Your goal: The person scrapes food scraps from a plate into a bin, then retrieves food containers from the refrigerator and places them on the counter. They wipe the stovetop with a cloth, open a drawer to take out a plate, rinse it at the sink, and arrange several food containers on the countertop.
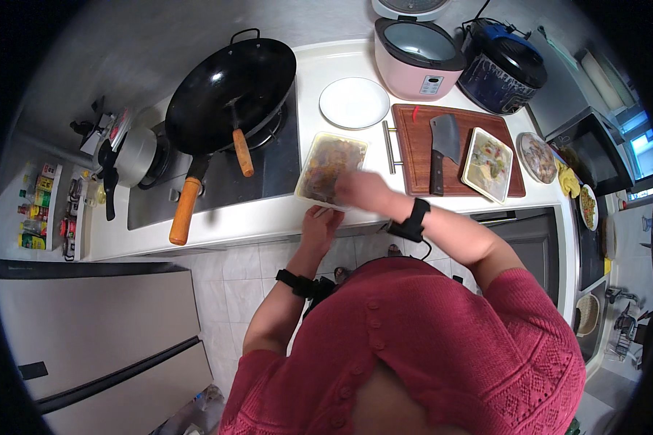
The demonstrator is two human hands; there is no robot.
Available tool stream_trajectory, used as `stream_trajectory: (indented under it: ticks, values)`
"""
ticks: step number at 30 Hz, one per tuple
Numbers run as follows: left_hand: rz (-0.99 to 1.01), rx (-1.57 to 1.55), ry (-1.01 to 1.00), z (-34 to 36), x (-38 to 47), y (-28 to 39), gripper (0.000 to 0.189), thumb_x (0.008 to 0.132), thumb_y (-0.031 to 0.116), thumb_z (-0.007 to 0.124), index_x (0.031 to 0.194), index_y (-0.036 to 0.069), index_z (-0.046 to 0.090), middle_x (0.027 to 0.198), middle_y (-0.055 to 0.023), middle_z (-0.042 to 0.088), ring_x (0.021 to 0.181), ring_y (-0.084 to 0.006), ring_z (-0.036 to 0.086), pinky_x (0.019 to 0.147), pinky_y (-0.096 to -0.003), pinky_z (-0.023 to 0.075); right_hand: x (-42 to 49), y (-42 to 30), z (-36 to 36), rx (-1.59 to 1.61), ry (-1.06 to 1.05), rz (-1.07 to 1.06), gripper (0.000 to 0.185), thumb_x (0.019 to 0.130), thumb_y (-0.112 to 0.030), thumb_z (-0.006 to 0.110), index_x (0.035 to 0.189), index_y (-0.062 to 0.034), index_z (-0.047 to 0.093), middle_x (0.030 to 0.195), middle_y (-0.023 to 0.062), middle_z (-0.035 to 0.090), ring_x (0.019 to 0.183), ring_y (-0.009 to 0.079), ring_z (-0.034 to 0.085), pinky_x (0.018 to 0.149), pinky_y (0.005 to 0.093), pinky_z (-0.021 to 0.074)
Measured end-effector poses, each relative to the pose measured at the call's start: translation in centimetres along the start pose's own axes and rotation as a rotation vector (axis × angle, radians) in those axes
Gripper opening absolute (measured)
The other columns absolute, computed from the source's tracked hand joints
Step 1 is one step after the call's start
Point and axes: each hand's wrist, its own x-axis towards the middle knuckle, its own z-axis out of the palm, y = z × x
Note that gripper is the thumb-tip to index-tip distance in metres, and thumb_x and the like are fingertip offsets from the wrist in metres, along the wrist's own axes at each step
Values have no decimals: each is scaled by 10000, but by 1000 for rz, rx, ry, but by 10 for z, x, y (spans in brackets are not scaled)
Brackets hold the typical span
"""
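Note:
A pale rectangular plastic food container (302,187) rests near the counter's front edge. Brownish food (334,157) shows inside it, seemingly through a translucent cover. My left hand (320,224) grips the container's near rim with its fingertips. Motion blurs my right hand (362,190), which is over the container's near right corner; whether its fingers hold anything is hidden. Right of the hands, a cleaver (445,138) lies on a wooden cutting board (484,117). A second container (490,166) of light-coloured food sits on the board's right part.
A black wok (207,98) stands on the hob (223,182) at left, with a wooden-handled utensil (242,152) inside. Behind the container is a white plate (355,103). A pink rice cooker (413,76) and a dark pressure cooker (500,70) stand farther back. A covered bowl (538,157) is at right.

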Motion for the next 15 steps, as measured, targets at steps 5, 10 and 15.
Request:
stream_trajectory:
  ticks: [5,10,15]
  values:
    - [-249,-136,182,10,-10,15,159,821,12,515,972,-22,478,952,-132,570,852,-224,593,781,-306,509,38,83,-34,-169,151,445,240,795,-195,520,857,20,607,887,213,588,844,366,565,770,414,461]
    - [-237,-3,169,21,-15,20,167,814,29,546,955,-24,474,924,-136,580,804,-229,607,744,-312,520,60,110,-38,353,-65,704,202,798,-108,506,723,56,597,596,162,589,502,242,604,466,342,495]
    - [-249,-2,160,20,-13,20,188,808,41,571,947,-26,464,902,-148,583,774,-236,612,715,-319,530,58,102,-42,486,-41,720,202,783,-105,579,656,51,561,525,100,539,380,153,513,338,266,424]
